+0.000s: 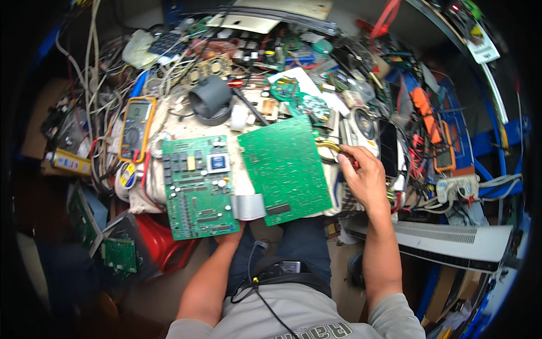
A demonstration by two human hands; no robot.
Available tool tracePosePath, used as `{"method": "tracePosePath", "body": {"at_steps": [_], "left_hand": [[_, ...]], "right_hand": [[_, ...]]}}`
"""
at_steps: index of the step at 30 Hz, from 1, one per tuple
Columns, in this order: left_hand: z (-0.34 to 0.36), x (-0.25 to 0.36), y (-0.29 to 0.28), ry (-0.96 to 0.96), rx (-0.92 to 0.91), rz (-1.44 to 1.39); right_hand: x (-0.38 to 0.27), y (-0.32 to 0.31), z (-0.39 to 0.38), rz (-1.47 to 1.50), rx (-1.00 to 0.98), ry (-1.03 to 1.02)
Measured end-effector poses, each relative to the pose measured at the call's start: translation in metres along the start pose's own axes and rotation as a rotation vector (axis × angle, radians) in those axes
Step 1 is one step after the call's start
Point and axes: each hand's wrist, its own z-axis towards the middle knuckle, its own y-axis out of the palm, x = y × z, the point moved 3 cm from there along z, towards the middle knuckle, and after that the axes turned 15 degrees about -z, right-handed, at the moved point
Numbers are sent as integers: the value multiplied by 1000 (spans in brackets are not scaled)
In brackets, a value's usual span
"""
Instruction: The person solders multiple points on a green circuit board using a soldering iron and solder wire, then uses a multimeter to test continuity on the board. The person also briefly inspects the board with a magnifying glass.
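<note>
Two green circuit boards lie side by side, joined by a grey ribbon cable (249, 207). The left circuit board (197, 189) faces up with its components, among them a blue transformer (218, 163); the right circuit board (285, 172) shows its solder side and lies tilted. My left hand (230, 236) reaches under the near edge of the left board by the ribbon cable, its fingers hidden. Just right of the right board, my right hand (364, 172) has its thumb and fingers closed on the yellow handles of a plier-like tool (327, 145), whose jaws I cannot make out.
A yellow-framed multimeter (136, 129) and a dark grey cylinder (210, 97) stand beyond the boards. Heaped cables and electronic parts cover the far bench. An orange multimeter (444, 148) lies at right, above a long white vented casing (446, 240). A red stool (169, 246) stands at lower left.
</note>
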Motion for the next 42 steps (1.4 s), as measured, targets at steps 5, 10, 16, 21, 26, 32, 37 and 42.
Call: {"method": "tracePosePath", "body": {"at_steps": [5,10,16,21,26,32,37,42], "left_hand": [[-1,-6,6,47,15,13],[3,-5,5,46,4,-4],[10,-2,3,47,-6,-18],[18,-2,3,51,-13,-25],[27,-2,4,60,-12,-25],[19,-15,3,54,-7,-17],[7,-27,6,49,-7,2],[-1,-30,4,27,-23,12]], "right_hand": [[-31,13,8,31,-43,-83],[-60,22,19,7,31,-236],[-78,30,35,-10,-16,-242],[-65,25,50,-27,53,-130],[-21,5,44,-94,133,39],[22,-16,-5,-110,178,238],[22,-13,-40,-145,102,250],[21,-4,-52,-251,40,206]]}}
